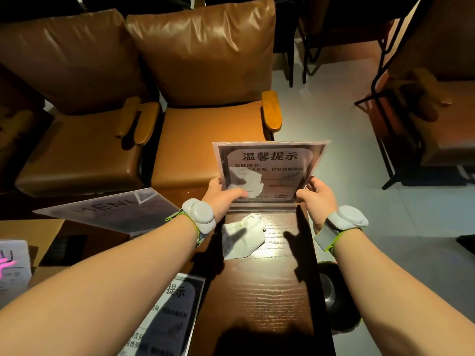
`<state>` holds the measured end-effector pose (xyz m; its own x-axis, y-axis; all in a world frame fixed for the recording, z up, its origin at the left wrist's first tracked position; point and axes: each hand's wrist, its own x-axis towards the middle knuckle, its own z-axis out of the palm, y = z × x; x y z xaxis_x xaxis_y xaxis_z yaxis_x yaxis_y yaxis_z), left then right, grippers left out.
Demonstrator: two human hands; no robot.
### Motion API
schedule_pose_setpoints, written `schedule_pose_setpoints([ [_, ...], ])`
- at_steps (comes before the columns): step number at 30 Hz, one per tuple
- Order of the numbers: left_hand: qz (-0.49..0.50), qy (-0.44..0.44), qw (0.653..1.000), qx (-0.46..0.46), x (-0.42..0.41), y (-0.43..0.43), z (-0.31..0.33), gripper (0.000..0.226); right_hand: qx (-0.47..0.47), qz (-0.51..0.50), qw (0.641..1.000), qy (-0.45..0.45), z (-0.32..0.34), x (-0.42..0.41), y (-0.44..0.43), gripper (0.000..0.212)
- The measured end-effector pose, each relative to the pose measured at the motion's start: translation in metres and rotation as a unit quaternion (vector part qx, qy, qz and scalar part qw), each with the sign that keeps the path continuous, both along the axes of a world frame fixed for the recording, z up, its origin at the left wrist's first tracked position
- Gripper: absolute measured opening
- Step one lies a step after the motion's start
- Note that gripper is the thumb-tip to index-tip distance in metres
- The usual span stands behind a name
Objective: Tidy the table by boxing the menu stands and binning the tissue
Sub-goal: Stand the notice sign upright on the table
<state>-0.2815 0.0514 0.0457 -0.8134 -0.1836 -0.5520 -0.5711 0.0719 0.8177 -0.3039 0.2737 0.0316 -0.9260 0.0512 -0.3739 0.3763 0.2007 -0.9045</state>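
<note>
Hands (270, 195) around menu stand (267, 170)

Bare tabletop (259, 291) nearside of tissue (243, 236); upright stand (270, 170) across far end, bin (334, 299) prob. rt.

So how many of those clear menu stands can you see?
3, perhaps more hidden. One notice stand held in both hands, a MENU stand lying left over the cardboard box, another notice stand at bottom.

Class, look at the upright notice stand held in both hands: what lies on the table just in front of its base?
A crumpled tissue lies on the dark wooden table before the stand. The left wrist covers the tissue's left edge.
</note>
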Motion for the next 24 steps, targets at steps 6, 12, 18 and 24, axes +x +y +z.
schedule_pose_setpoints([
  [6, 0.02, -0.01, 1.0, 0.002, 0.004, 0.002, -0.015, 0.085, -0.013, 0.01, 1.0, -0.007, -0.011, 0.001, 0.0, 0.049],
  [12, 0.013, -0.021, 1.0, -0.016, 0.01, 0.001, -0.02, 0.084, -0.002, 0.034, 0.999, -0.006, -0.01, 0.007, -0.001, 0.055],
  [18, 0.007, -0.018, 0.999, -0.035, 0.009, -0.002, -0.013, 0.086, -0.014, 0.026, 0.999, -0.02, -0.006, 0.01, -0.004, 0.046],
  [24, 0.001, -0.032, 0.999, -0.028, 0.007, -0.002, -0.006, 0.098, -0.006, 0.035, 0.999, -0.033, 0.002, 0.01, -0.002, 0.038],
])
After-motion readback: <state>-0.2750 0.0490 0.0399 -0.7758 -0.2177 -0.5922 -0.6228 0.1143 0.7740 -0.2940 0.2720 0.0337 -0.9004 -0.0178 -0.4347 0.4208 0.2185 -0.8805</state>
